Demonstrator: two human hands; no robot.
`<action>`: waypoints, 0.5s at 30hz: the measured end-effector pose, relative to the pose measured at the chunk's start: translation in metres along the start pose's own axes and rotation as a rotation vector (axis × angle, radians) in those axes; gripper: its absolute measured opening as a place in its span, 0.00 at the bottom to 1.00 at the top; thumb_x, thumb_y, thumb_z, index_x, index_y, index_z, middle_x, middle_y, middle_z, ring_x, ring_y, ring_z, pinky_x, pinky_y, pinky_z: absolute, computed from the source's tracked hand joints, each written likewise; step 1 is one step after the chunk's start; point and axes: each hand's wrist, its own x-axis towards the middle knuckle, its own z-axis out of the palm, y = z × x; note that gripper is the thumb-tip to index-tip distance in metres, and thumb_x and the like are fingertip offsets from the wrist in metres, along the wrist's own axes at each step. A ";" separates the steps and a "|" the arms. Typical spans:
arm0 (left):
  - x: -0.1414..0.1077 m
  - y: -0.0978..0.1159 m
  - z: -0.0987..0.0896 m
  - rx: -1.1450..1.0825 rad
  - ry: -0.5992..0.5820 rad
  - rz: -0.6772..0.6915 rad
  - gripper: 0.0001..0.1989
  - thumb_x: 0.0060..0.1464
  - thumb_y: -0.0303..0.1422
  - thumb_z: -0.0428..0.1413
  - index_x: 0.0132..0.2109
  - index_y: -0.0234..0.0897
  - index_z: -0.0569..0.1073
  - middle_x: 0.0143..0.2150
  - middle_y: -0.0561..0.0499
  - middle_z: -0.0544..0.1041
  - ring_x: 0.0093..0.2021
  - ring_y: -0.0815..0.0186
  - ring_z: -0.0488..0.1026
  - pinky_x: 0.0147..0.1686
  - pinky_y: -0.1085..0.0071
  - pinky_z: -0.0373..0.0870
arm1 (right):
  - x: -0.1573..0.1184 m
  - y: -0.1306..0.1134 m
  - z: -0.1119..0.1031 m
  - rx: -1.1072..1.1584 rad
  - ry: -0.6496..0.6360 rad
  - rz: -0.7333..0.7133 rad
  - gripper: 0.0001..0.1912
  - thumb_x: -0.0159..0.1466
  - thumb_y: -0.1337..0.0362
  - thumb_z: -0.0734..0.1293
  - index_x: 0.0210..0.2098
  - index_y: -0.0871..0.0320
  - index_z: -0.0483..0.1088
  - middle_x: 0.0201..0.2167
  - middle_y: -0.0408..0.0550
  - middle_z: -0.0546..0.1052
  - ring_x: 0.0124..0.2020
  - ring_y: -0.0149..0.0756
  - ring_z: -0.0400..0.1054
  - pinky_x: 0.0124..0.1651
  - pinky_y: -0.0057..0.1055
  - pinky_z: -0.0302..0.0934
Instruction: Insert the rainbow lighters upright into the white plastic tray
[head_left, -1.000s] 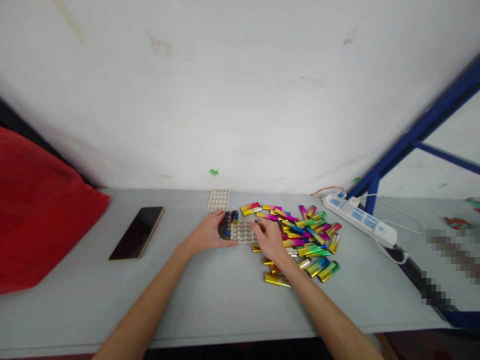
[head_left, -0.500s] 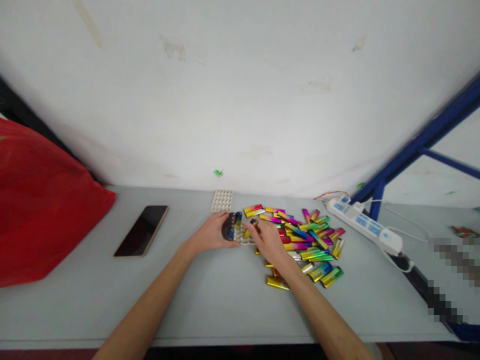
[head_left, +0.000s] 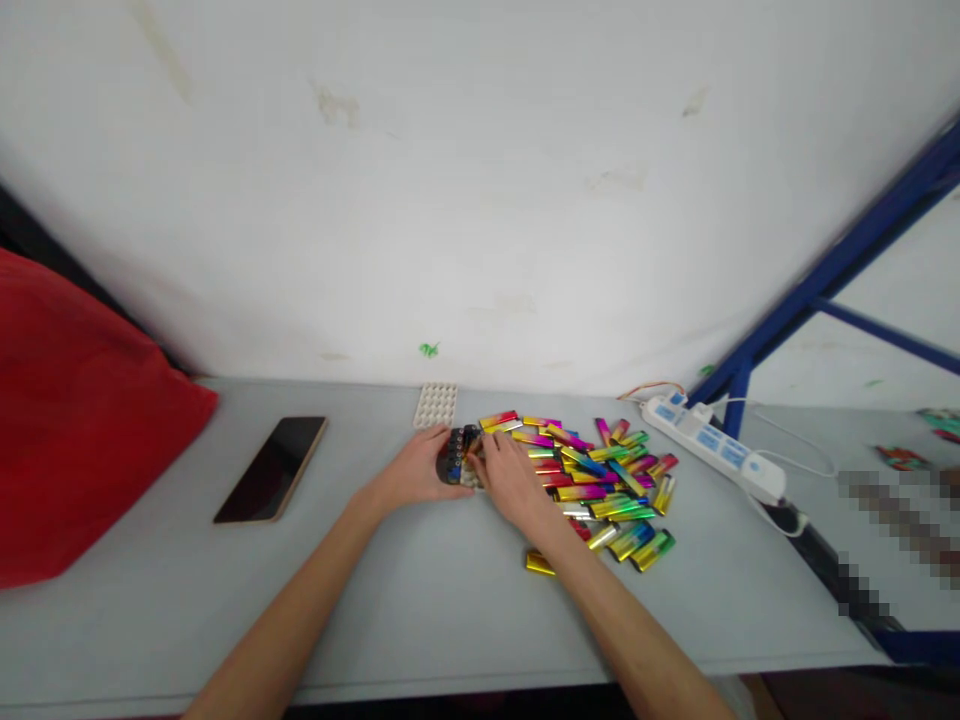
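Observation:
My left hand (head_left: 415, 468) grips the left end of a small pale tray (head_left: 468, 480) with round holes, thumb along its near side. Dark-topped lighters (head_left: 455, 452) stand upright in rows at the tray's left end. My right hand (head_left: 513, 480) is closed over the tray's right part, its fingertips pinching a lighter (head_left: 472, 455) among the holes, mostly hidden by the fingers. Right of that hand, a loose pile of shiny lighters (head_left: 592, 492) in yellow, pink, blue, green and red lies on the table, partly covered by my right forearm.
A second pale holed tray (head_left: 436, 404) lies by the wall. On the left are a dark phone (head_left: 274, 470) and a red cloth or bag (head_left: 90, 420). A white power strip (head_left: 716, 448) with cables lies at the right, near a blue metal frame (head_left: 772, 330).
My right hand has moved left from the tray's right edge, bringing the lighter to the standing rows. My left hand still grips the tray. The whole view has shifted slightly.

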 end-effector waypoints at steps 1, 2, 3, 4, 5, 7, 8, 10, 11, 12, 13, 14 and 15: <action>0.000 -0.001 0.000 -0.004 0.003 0.001 0.29 0.41 0.52 0.76 0.43 0.40 0.77 0.46 0.44 0.81 0.48 0.48 0.79 0.54 0.57 0.76 | 0.000 -0.003 0.000 -0.040 0.000 0.007 0.11 0.79 0.59 0.64 0.52 0.59 0.74 0.51 0.65 0.80 0.52 0.58 0.76 0.55 0.50 0.69; 0.000 -0.001 0.000 -0.009 0.006 0.002 0.29 0.40 0.52 0.76 0.43 0.40 0.77 0.46 0.44 0.82 0.49 0.49 0.79 0.54 0.57 0.76 | 0.000 -0.005 0.000 -0.061 -0.002 0.007 0.11 0.79 0.58 0.64 0.52 0.59 0.74 0.51 0.64 0.79 0.52 0.58 0.75 0.54 0.50 0.69; 0.000 -0.002 0.000 -0.014 0.010 0.002 0.30 0.40 0.52 0.77 0.43 0.40 0.77 0.46 0.44 0.82 0.49 0.48 0.79 0.54 0.57 0.76 | 0.000 -0.006 -0.001 -0.064 -0.003 0.003 0.12 0.79 0.58 0.65 0.52 0.59 0.74 0.52 0.64 0.79 0.53 0.58 0.75 0.54 0.50 0.69; 0.000 -0.003 0.001 -0.016 0.013 0.001 0.30 0.40 0.53 0.77 0.43 0.40 0.77 0.46 0.44 0.82 0.49 0.48 0.79 0.54 0.57 0.77 | -0.001 -0.005 -0.003 -0.054 -0.001 -0.004 0.12 0.79 0.57 0.65 0.53 0.59 0.75 0.52 0.63 0.79 0.53 0.58 0.75 0.55 0.49 0.69; -0.001 -0.004 0.001 -0.017 0.017 0.001 0.30 0.40 0.53 0.76 0.43 0.39 0.78 0.46 0.44 0.82 0.49 0.48 0.79 0.54 0.57 0.77 | -0.003 -0.003 -0.005 -0.033 0.007 -0.015 0.13 0.79 0.57 0.65 0.54 0.59 0.75 0.51 0.62 0.79 0.54 0.57 0.75 0.56 0.49 0.68; -0.001 -0.004 0.002 -0.012 0.023 -0.002 0.31 0.40 0.53 0.76 0.44 0.39 0.78 0.46 0.43 0.82 0.49 0.47 0.79 0.54 0.56 0.77 | -0.006 0.009 -0.012 0.016 0.040 -0.037 0.13 0.79 0.56 0.66 0.54 0.58 0.75 0.51 0.60 0.80 0.54 0.55 0.75 0.58 0.48 0.67; -0.001 -0.004 0.002 -0.009 0.027 -0.006 0.31 0.40 0.53 0.76 0.45 0.39 0.78 0.47 0.43 0.82 0.49 0.47 0.79 0.54 0.55 0.77 | -0.007 0.017 -0.016 0.030 0.062 -0.039 0.13 0.79 0.56 0.66 0.54 0.58 0.76 0.51 0.59 0.80 0.55 0.54 0.75 0.59 0.48 0.67; -0.001 -0.003 0.001 -0.005 0.038 -0.011 0.32 0.39 0.53 0.77 0.45 0.39 0.78 0.47 0.43 0.82 0.49 0.46 0.79 0.53 0.54 0.78 | -0.010 0.038 -0.024 0.025 0.105 -0.006 0.10 0.78 0.59 0.66 0.52 0.56 0.77 0.51 0.58 0.81 0.54 0.53 0.74 0.59 0.47 0.66; -0.001 -0.003 0.001 -0.002 0.042 -0.012 0.32 0.39 0.53 0.77 0.45 0.39 0.78 0.47 0.43 0.81 0.49 0.46 0.79 0.53 0.53 0.78 | -0.011 0.049 -0.027 0.009 0.115 0.024 0.09 0.78 0.61 0.66 0.51 0.55 0.78 0.51 0.58 0.81 0.54 0.53 0.74 0.59 0.46 0.66; -0.001 -0.003 0.001 -0.001 0.045 -0.011 0.32 0.39 0.53 0.77 0.45 0.39 0.78 0.47 0.42 0.81 0.48 0.46 0.79 0.53 0.52 0.78 | -0.011 0.060 -0.030 -0.005 0.113 0.055 0.08 0.77 0.64 0.67 0.50 0.55 0.79 0.51 0.58 0.81 0.54 0.52 0.74 0.58 0.45 0.66; -0.001 -0.003 0.000 -0.001 0.044 -0.008 0.32 0.39 0.53 0.76 0.45 0.39 0.79 0.47 0.42 0.81 0.48 0.46 0.79 0.52 0.52 0.78 | -0.011 0.071 -0.032 -0.014 0.102 0.079 0.08 0.76 0.67 0.67 0.50 0.55 0.79 0.52 0.57 0.82 0.54 0.51 0.74 0.58 0.45 0.66; -0.001 -0.003 0.000 0.000 0.041 -0.003 0.31 0.40 0.53 0.76 0.45 0.39 0.79 0.46 0.42 0.81 0.47 0.46 0.79 0.52 0.51 0.78 | -0.011 0.079 -0.033 -0.017 0.089 0.098 0.09 0.75 0.69 0.67 0.49 0.55 0.80 0.52 0.57 0.82 0.54 0.51 0.75 0.58 0.44 0.66; -0.001 -0.003 0.000 0.002 0.036 0.000 0.31 0.40 0.53 0.76 0.45 0.38 0.79 0.46 0.42 0.81 0.48 0.46 0.80 0.52 0.51 0.78 | -0.010 0.087 -0.033 -0.017 0.077 0.114 0.09 0.75 0.69 0.67 0.49 0.55 0.80 0.52 0.56 0.82 0.54 0.50 0.75 0.59 0.43 0.66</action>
